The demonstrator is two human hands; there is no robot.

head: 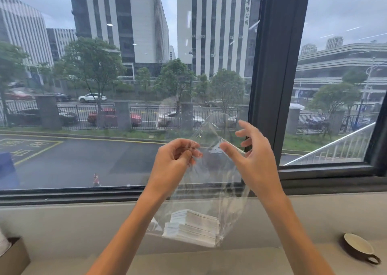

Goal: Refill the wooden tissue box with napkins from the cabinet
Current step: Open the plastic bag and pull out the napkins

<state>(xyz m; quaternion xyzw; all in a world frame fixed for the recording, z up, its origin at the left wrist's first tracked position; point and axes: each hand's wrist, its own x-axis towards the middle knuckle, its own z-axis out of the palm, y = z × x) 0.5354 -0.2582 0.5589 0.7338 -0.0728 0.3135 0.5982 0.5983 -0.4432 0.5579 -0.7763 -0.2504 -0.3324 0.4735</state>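
Left fingers [193, 150]: curled and pinched on one side of the bag's mouth, thumb pressed against the forefinger over the film.
Left hand [176, 159]: raised before the window, back of the hand toward the camera, wrist bent, forearm rising from the lower left.
Right fingers [246, 128]: spread and loosely curved; the thumb and forefinger meet the other side of the bag's mouth, but whether they grip the film firmly cannot be told.
Right hand [254, 159]: level with the left hand and near it, palm turned to the left, forearm rising from the lower right.
Bag [211, 188]: clear plastic, hanging from the fingers between the two forearms, its mouth held up between the hands, its top flap standing above the fingers, its body creased and slack.
Napkins [192, 227]: a white stack lying in the bottom of the bag, well below the fingers, tilted down to the right.
Desk [230, 262]: pale surface under the bag; whether the bag's bottom touches it cannot be told.
Box [12, 256]: brown, at the lower left edge, far left of the left forearm, something white showing at its top.
Cup [359, 247]: dark with a pale inside, lying on its side on the desk, far right of the right forearm.
Window [125, 86]: behind the hands, a dark frame post just behind the right fingers.
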